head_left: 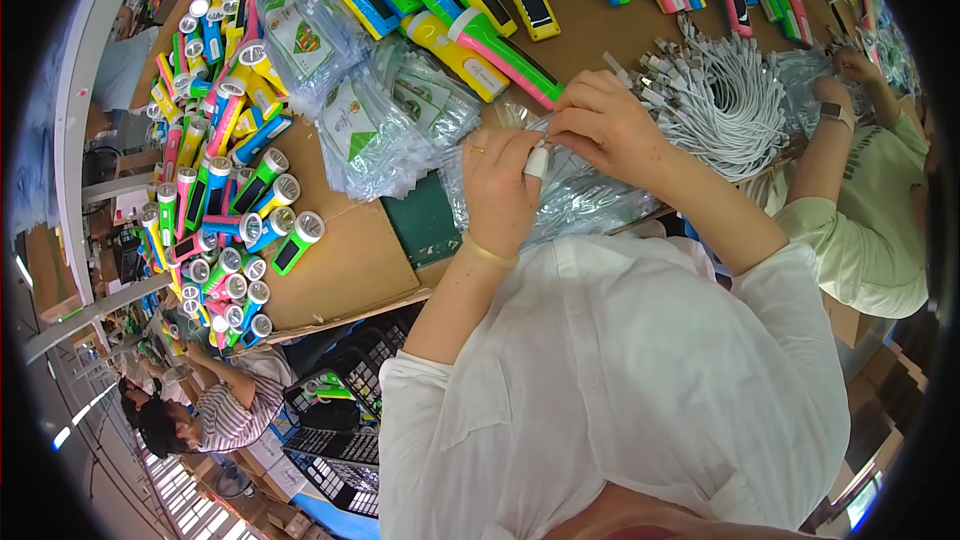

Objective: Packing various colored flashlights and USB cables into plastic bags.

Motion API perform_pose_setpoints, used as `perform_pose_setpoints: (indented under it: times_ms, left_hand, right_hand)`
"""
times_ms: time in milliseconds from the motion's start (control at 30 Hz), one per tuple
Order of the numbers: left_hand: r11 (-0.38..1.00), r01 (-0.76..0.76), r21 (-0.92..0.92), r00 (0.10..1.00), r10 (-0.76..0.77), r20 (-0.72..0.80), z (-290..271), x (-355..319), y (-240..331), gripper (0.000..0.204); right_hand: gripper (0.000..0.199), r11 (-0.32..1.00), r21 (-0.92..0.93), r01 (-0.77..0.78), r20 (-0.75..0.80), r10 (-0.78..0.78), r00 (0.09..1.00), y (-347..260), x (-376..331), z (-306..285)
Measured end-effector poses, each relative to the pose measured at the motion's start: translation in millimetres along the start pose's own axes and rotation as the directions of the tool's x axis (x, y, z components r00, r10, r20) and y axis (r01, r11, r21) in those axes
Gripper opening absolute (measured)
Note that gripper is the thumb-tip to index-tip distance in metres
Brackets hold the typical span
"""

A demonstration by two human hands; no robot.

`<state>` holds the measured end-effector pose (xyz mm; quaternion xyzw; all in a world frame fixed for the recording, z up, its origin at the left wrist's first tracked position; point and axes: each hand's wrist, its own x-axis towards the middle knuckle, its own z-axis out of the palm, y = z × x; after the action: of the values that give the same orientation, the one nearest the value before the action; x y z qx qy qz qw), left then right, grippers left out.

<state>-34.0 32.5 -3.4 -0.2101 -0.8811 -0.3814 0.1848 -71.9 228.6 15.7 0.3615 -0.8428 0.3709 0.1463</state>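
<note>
Both grips are closed at the table's near edge: the left hand and right hand pinch the top of a clear plastic bag between fingertips that nearly touch. That bag lies directly beneath them, its long axis running left to right, with neither hand clearly nearer. White cables sit just right; bagged packs just left.

Clear plastic bags with green-and-white printed labels lie heaped on the brown tabletop; further clear empty bags lie just right of them.
</note>
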Motion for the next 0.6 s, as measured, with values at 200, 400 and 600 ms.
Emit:
perform_pose_setpoints:
  times_ms: [200,400,600]
  left_hand:
    - [0.995,0.050,-0.083,0.997,-0.054,-0.051,-15,-7,-14,0.020]
    - [0.955,0.218,-0.204,0.976,-0.219,0.017,-39,-23,-28,0.019]
    - [0.930,0.262,-0.258,0.965,-0.253,0.066,-44,-27,-23,0.019]
  right_hand:
    - [0.015,0.999,-0.040,-0.009,0.054,0.011,0.998,7,-4,-8]
    - [0.022,0.995,-0.091,-0.037,0.047,0.041,0.998,3,-1,-3]
    - [0.036,0.981,0.140,0.137,0.190,-0.162,0.968,-9,12,27]
